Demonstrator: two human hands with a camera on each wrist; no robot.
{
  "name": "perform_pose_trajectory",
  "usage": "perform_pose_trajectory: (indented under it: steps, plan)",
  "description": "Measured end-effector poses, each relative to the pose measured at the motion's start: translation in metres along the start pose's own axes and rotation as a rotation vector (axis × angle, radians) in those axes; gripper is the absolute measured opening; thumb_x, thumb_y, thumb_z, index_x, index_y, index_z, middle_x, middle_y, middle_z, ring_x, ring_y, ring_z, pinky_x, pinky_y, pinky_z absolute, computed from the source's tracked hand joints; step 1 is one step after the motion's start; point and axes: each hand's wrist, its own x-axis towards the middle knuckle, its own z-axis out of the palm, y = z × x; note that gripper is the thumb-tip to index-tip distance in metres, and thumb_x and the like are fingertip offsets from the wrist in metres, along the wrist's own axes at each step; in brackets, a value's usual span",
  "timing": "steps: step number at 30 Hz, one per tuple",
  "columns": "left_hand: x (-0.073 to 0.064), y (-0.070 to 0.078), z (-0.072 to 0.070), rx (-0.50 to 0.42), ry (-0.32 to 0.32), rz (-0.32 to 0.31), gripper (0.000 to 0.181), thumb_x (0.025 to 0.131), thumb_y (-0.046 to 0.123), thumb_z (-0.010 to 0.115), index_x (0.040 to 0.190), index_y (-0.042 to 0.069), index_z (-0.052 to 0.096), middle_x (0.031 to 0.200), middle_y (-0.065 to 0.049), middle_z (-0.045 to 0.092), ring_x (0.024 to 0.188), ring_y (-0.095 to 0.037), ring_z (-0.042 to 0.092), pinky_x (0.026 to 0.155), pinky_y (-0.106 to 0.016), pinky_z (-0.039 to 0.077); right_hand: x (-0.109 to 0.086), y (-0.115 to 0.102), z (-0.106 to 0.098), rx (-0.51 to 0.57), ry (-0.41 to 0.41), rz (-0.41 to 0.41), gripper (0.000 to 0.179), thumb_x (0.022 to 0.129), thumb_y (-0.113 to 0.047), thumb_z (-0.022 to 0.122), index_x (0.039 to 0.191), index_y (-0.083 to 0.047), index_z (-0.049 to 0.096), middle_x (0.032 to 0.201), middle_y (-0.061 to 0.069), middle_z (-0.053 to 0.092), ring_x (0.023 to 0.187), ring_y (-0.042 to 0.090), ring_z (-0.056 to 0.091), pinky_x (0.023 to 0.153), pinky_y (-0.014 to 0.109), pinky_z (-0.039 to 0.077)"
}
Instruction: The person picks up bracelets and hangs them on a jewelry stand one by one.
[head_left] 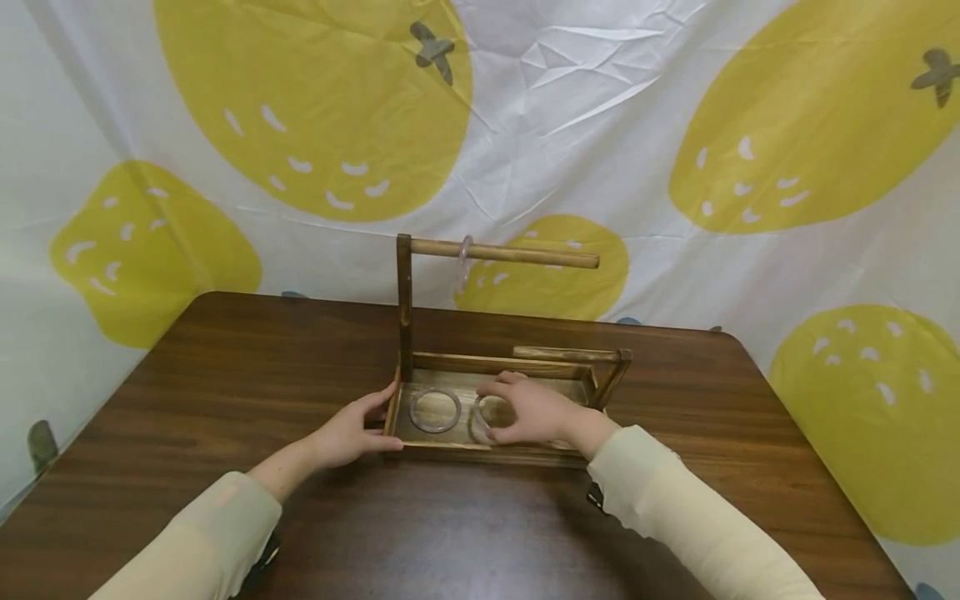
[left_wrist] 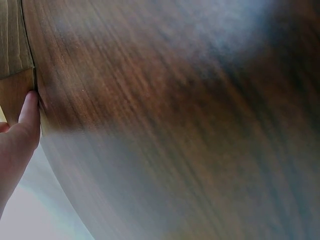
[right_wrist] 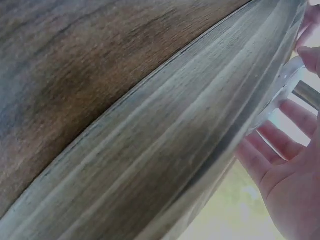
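A pale bangle (head_left: pixel 475 419) is held inside a wooden tray (head_left: pixel 487 454) by a right hand (head_left: pixel 536 408), fingers curled around it. A left hand (head_left: pixel 345 433) rests extended fingers against the tray's left end. A 2nd bangle (head_left: pixel 458 410) lies flat nearby; a 3rd bangle (head_left: pixel 462 262) hangs from the higher of 2 bars (head_left: pixel 532 253). Beneath is a brown worktop (head_left: pixel 465 533); behind, a lemon-print cloth (head_left: pixel 585 125).

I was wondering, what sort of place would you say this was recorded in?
Probably a makeshift indoor work corner: a wrinkled lemon-print cloth hangs behind a dark wooden table, which holds a wooden display stand. The cloth hides whatever lies beyond.
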Motion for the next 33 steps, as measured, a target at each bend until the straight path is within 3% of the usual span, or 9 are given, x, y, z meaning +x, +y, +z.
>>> perform_pose_trajectory:
  steps: [11,25,29,33]
  plan:
    - [-0.001,0.002,-0.001,0.005,0.004,-0.007,0.090,0.079,0.010,0.074,0.145,-0.011,0.015,0.147,-0.035,0.019,0.126,-0.048,0.039,0.099,-0.044,0.048,-0.012,-0.008,-0.007,-0.034,0.061,-0.093,0.060,0.078,-0.037,0.067,0.131,-0.013,0.052,0.128,0.010,0.054,0.116,0.026,0.054,0.097,0.043,0.049]
    - [-0.001,0.002,0.000,-0.008,-0.005,-0.010,0.090,0.080,0.010,0.073,0.145,-0.010,0.014,0.148,-0.035,0.017,0.127,-0.047,0.039,0.099,-0.043,0.048,-0.023,-0.016,-0.019,0.036,0.028,-0.104,0.058,0.080,-0.034,0.067,0.132,-0.013,0.050,0.125,0.008,0.052,0.108,0.024,0.056,0.089,0.041,0.052]
    - [-0.001,0.002,0.000,-0.006,-0.005,-0.008,0.091,0.080,0.010,0.073,0.146,-0.009,0.014,0.148,-0.034,0.018,0.127,-0.047,0.039,0.099,-0.043,0.048,-0.027,-0.018,-0.022,0.047,0.029,-0.111,0.058,0.079,-0.033,0.067,0.131,-0.014,0.051,0.121,0.008,0.053,0.095,0.020,0.056,0.083,0.036,0.051]
    - [0.000,0.002,0.000,-0.008,-0.002,-0.006,0.091,0.079,0.009,0.074,0.145,-0.009,0.014,0.148,-0.035,0.018,0.127,-0.047,0.039,0.099,-0.043,0.048,-0.029,-0.020,-0.026,0.084,0.023,-0.102,0.056,0.079,-0.032,0.068,0.130,-0.017,0.051,0.115,0.002,0.053,0.070,0.010,0.050,0.066,0.025,0.049]
